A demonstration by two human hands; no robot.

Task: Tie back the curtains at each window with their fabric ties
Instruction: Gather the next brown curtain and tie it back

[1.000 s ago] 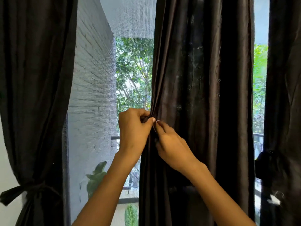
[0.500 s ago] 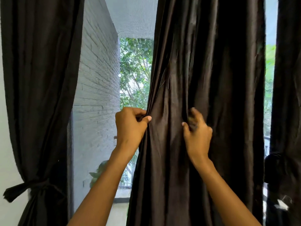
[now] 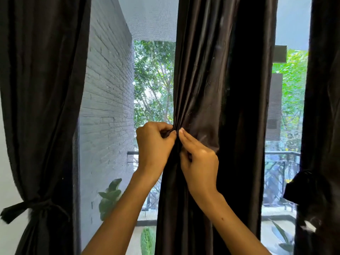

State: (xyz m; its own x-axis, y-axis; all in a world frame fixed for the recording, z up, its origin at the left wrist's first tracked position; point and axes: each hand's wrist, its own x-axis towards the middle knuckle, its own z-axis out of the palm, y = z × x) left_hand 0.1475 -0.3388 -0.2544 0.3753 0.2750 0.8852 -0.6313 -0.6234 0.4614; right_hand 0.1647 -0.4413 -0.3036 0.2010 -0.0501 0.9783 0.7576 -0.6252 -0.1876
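— So what can slip from here? Our left hand (image 3: 154, 144) pinches a bunch of folds at the left edge of the middle curtain (image 3: 220, 89), fingers curled tight on the cloth, and our right hand (image 3: 199, 161) nips the next pleat just beside it, thumb and fingers closed on fabric.

— We judge the bundle is the risk. The cloth looks slick, and most of the panel hangs loose to the right of both grips, so gathered folds may slide out if either pinch eases.

— And the tie?

— We cannot see one for this panel; it may hang behind the cloth, and hunting for it one-handed could drop the gather. The left curtain (image 3: 42, 107) already wears its knotted tie (image 3: 31, 207), low and well apart from our hands. The right curtain (image 3: 323, 107) shows a dark bunch at a similar height.

— So the cloth sits in both grips and runs mostly rightward and below them.
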